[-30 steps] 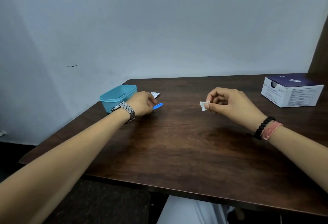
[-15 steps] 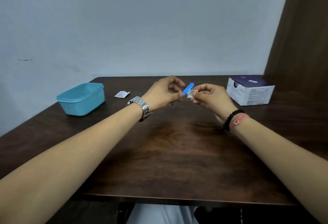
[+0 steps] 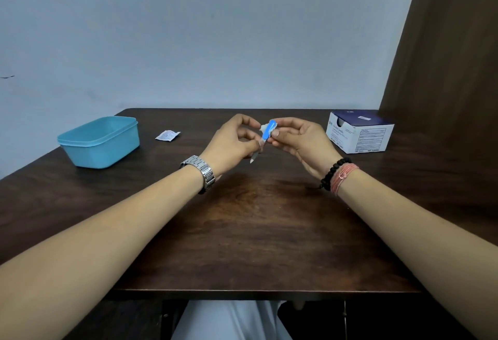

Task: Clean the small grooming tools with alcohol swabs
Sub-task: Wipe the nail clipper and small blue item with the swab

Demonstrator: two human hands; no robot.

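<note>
Both hands meet above the dark wooden table (image 3: 256, 232): left hand (image 3: 231, 145) pinches a small blue-handled tool (image 3: 268, 130), right hand (image 3: 299, 137) holds a white swab (image 3: 263, 126) against it, teal tub (image 3: 99, 141) off left.

Box (image 3: 359, 135): printed lines and a white label on top, too small and blurred to read.
Sachet (image 3: 167, 135): faint print, unreadable.
Watch (image 3: 200, 171): no readable marks.

I note a teal tub (image 3: 99, 141), blue-handled tool (image 3: 269, 130), white swab (image 3: 264, 126), dark wood-grain table (image 3: 250, 232), navy-and-white box (image 3: 359, 130).
</note>
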